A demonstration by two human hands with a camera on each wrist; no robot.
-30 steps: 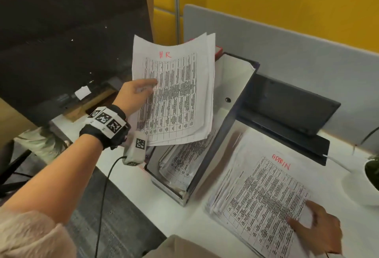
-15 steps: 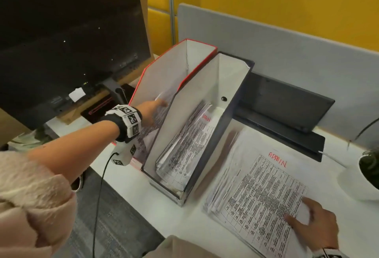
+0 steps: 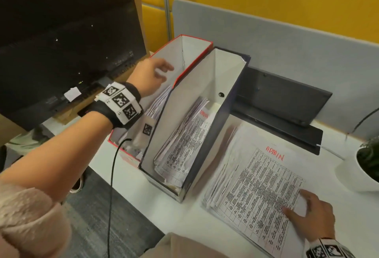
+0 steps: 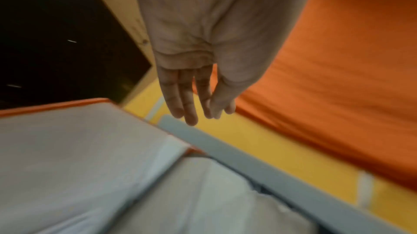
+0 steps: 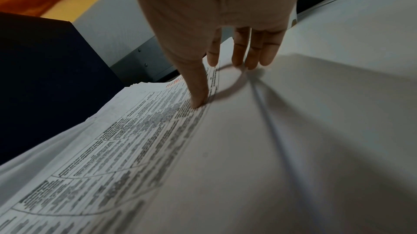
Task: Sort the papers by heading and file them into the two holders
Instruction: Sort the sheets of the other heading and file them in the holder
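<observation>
The right hand (image 3: 309, 214) lies flat on the near corner of the loose paper stack (image 3: 254, 186) on the desk (image 3: 114, 167), fingers extended, thumb pressing the top sheet. That sheet is headed "ADMIN" in red. Risk: the stack edges are fanned, so lifting one sheet may drag several. Beyond it stands the blue holder (image 3: 231, 97), containing sheets whose red heading appears to read "ADMIN". Farther left, the left hand (image 3: 151, 75) hovers empty, fingers relaxed, over the red holder (image 3: 196, 41), which contains sheets; their heading is not visible. Misfiling is possible if headings go unchecked.
</observation>
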